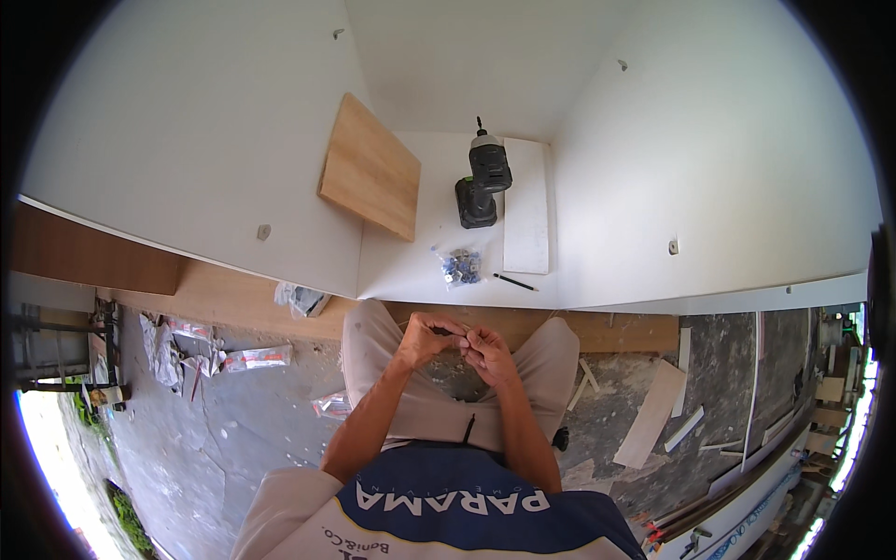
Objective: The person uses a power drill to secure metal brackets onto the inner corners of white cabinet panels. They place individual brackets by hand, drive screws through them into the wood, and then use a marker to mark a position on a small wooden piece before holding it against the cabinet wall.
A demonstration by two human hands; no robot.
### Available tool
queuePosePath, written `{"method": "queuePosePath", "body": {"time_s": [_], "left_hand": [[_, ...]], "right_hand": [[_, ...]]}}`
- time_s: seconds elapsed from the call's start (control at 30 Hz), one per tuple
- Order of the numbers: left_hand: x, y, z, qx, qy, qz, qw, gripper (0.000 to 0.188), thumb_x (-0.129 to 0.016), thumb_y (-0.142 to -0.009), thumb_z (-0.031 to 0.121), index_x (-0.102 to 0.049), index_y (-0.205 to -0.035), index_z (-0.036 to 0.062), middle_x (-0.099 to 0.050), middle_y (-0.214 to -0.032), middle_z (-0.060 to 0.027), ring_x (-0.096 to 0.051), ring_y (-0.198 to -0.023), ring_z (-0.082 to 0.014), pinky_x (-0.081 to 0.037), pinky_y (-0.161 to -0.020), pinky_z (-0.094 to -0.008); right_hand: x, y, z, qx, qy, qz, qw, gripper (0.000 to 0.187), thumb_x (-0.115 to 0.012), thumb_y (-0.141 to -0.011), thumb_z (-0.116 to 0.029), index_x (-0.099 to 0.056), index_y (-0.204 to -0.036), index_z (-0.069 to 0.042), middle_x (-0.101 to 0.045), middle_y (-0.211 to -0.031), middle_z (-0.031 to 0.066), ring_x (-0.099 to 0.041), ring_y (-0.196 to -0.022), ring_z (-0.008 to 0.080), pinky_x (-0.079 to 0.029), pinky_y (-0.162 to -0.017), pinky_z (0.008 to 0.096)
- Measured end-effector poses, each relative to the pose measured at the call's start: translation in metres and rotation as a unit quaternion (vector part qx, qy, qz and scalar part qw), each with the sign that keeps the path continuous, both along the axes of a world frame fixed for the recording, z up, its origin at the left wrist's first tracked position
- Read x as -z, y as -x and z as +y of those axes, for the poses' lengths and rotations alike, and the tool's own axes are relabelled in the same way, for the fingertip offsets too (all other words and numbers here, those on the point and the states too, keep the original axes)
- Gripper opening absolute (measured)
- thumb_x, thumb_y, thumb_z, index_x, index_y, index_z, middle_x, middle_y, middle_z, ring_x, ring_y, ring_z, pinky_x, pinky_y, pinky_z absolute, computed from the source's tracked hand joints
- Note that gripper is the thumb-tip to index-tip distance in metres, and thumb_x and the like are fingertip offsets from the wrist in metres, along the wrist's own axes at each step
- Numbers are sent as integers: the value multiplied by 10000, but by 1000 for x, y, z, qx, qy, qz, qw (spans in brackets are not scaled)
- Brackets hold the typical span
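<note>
Over my lap, my left hand [429, 340] and my right hand [486, 355] meet at the fingertips, both closed in a pinch. Whatever lies between the fingers is too small to make out. Just ahead, on the floor of a white cabinet [401, 271], rests a clear plastic bag of small metal hardware [461, 268]. A black pencil [516, 282] lies to its right. Behind the bag stands a black cordless drill [487, 168] on its battery, with a bit in its chuck.
A light wooden board [373, 168] leans on the cabinet's left wall. A white strip [526, 207] lies right of the drill. Small fittings [673, 247] stick out of the side walls. Wood offcuts [651, 411] lie on the floor at right, torn packaging [257, 358] at left.
</note>
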State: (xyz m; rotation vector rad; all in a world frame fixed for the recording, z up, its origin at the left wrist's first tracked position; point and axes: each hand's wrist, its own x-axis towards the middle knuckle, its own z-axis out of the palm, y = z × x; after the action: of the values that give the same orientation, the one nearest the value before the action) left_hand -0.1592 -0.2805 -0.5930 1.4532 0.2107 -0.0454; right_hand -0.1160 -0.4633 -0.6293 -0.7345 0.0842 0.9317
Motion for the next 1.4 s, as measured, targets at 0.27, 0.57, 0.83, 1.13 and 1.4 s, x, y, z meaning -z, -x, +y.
{"method": "queuePosePath", "body": {"time_s": [0.27, 0.57, 0.83, 1.13, 1.4], "left_hand": [[8, 0, -3, -22, 69, 20, 997, 194, -811, -734, -74, -726, -903, -32, -733, -854, -88, -681, -799, -117, -568, -737, -260], [26, 6, -12, -170, 26, 89, 981, 197, -807, -752, -33, -714, -926, -36, -708, -841, -49, -644, -744, -88, -554, -698, -242], [40, 28, -13, -224, 45, 88, 970, 202, -796, -769, -18, -709, -950, -31, -699, -849, -46, -627, -755, -86, -533, -711, -235], [38, 56, -12, -231, 93, 92, 964, 213, -779, -784, -21, -698, -980, -39, -705, -880, -76, -658, -804, -117, -543, -742, -254], [31, 56, -5, -246, 166, 107, 949, 246, -769, -793, -27, -696, -1026, -56, -704, -897, -87, -665, -828, -142, -561, -780, -274]], "right_hand": [[-8, -3, 3, 26, 46, -30, 998, 159, -649, -968, -148, -604, -871, -30, -620, -786, 79, -404, -481, 28, -319, -465, 170], [30, -28, 10, 76, 409, -208, 885, 222, -694, -914, -201, -665, -797, -14, -581, -611, 16, -432, -511, 80, -342, -491, 247], [1, -136, 79, 48, 621, -468, 627, 239, -732, -851, -308, -757, -860, -71, -702, -731, 113, -660, -652, 255, -515, -644, 381], [14, -150, 104, -38, 661, -468, 585, 223, -787, -778, -346, -780, -841, -131, -736, -920, 121, -707, -864, 325, -563, -756, 422], [34, -152, 88, -13, 593, -423, 685, 177, -713, -778, -233, -797, -927, -186, -745, -875, 98, -709, -817, 305, -561, -766, 390]]}}
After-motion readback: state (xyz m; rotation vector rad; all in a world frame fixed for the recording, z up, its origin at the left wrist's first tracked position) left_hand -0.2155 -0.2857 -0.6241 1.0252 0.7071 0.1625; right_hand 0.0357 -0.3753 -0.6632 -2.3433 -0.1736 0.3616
